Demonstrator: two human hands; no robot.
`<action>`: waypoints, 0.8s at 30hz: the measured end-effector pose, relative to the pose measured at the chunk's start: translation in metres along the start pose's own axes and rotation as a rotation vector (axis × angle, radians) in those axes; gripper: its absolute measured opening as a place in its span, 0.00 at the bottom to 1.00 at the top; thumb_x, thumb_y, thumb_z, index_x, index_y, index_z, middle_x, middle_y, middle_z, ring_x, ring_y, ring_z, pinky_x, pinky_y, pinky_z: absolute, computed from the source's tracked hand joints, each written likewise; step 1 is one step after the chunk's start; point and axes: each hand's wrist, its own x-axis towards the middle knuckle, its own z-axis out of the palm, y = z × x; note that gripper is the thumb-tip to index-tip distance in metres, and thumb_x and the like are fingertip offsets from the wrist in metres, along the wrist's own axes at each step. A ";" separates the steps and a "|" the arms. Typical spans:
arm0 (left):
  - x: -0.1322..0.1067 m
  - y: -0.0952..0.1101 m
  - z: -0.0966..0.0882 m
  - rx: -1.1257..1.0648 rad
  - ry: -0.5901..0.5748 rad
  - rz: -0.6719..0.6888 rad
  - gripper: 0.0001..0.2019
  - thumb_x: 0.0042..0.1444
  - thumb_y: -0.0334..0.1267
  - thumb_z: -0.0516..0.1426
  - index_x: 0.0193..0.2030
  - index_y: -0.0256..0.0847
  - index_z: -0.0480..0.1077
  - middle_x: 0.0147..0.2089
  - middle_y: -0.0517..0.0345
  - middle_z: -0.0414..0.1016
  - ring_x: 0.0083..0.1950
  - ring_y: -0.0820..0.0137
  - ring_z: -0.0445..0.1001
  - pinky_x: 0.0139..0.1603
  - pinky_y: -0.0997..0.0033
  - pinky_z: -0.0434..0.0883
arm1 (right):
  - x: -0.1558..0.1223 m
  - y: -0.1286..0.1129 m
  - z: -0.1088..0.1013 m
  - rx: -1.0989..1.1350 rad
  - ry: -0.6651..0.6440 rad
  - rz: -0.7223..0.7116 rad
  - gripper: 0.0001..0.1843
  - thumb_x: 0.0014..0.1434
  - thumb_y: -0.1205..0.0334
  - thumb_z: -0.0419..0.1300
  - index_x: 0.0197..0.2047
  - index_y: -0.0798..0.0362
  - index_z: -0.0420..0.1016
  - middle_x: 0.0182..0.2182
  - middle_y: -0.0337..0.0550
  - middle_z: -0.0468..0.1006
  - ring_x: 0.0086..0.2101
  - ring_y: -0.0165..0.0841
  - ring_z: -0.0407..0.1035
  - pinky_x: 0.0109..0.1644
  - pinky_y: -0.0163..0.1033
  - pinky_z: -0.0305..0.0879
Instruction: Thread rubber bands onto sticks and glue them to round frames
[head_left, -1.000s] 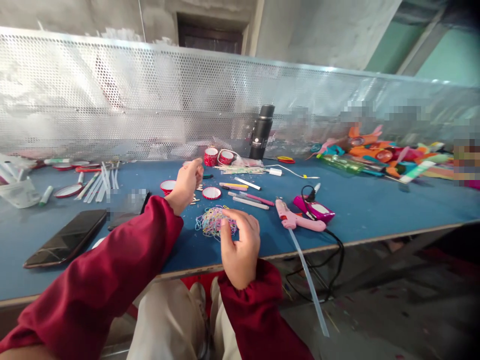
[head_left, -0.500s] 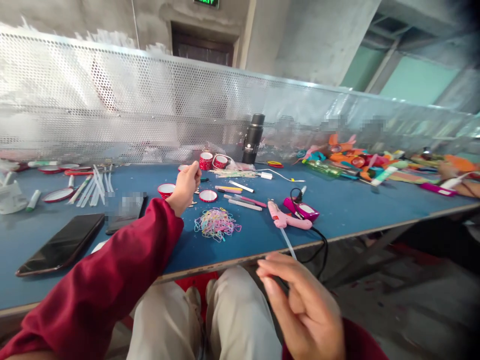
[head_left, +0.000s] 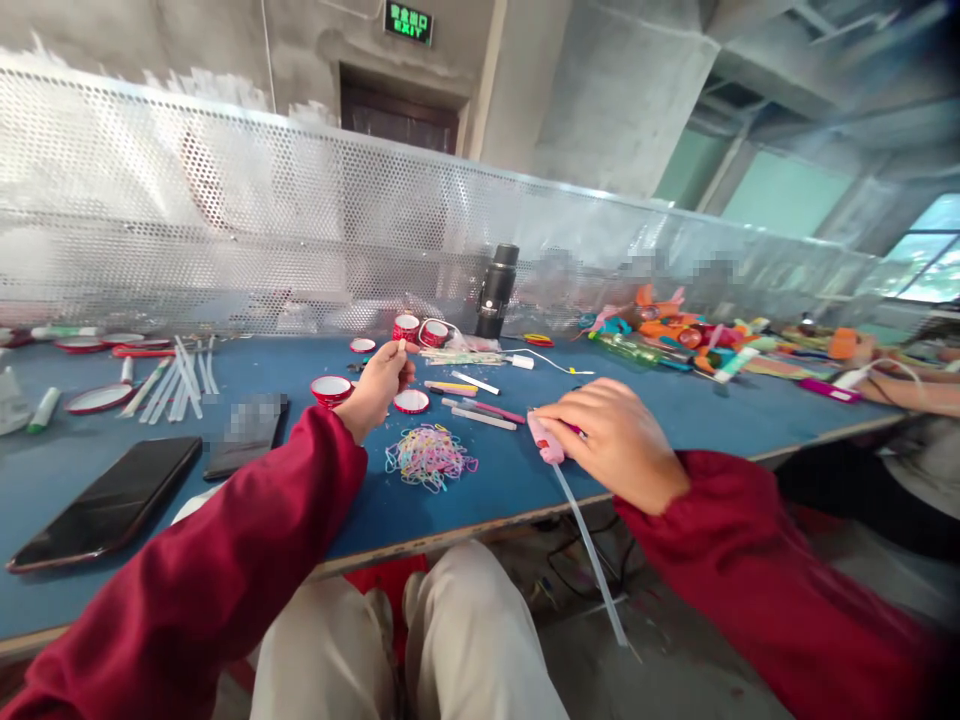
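My left hand [head_left: 379,388] hovers above the table with thumb and fingertips pinched together. Whatever is in that pinch is too small to make out. My right hand [head_left: 619,440] is curled over a pink hot glue gun [head_left: 546,440] near the table edge, covering most of its handle. From the back of the gun a long clear glue stick [head_left: 589,545] slants down past the edge. Between my hands lies a pile of pastel loops [head_left: 429,457]. A small red-rimmed lid [head_left: 412,401] and a red-rimmed cup [head_left: 330,388] are close to my left hand.
Several markers [head_left: 480,412] lie behind the loops. A black bottle [head_left: 496,292] stands by the perforated divider [head_left: 262,220]. On the left are a phone [head_left: 105,500] and loose glue sticks [head_left: 180,380]. Orange craft pieces [head_left: 667,325] and another person's arm [head_left: 915,390] are on the right.
My right hand has risen from below the table edge onto the glue gun. My left hand stays pinched in nearly the same place. The view has shifted slightly.
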 end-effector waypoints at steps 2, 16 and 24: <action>0.001 0.000 0.000 0.009 0.009 0.018 0.09 0.66 0.39 0.53 0.40 0.38 0.70 0.26 0.63 0.63 0.22 0.79 0.60 0.20 0.81 0.54 | 0.018 0.016 0.015 -0.070 -0.115 0.015 0.14 0.66 0.57 0.57 0.35 0.46 0.84 0.31 0.42 0.83 0.35 0.36 0.72 0.47 0.46 0.56; 0.000 0.006 0.000 -0.070 0.101 0.038 0.10 0.60 0.41 0.59 0.32 0.39 0.64 0.22 0.68 0.55 0.19 0.81 0.51 0.19 0.79 0.47 | 0.107 0.051 0.109 -0.218 -0.537 0.137 0.11 0.60 0.61 0.59 0.36 0.47 0.85 0.40 0.46 0.85 0.46 0.41 0.72 0.56 0.51 0.49; 0.001 0.008 -0.002 -0.043 0.166 0.095 0.03 0.57 0.34 0.58 0.33 0.37 0.70 0.22 0.67 0.55 0.21 0.80 0.51 0.21 0.77 0.49 | 0.142 0.053 0.155 -0.220 -0.617 0.104 0.11 0.57 0.59 0.64 0.42 0.47 0.86 0.44 0.47 0.84 0.48 0.43 0.71 0.53 0.47 0.54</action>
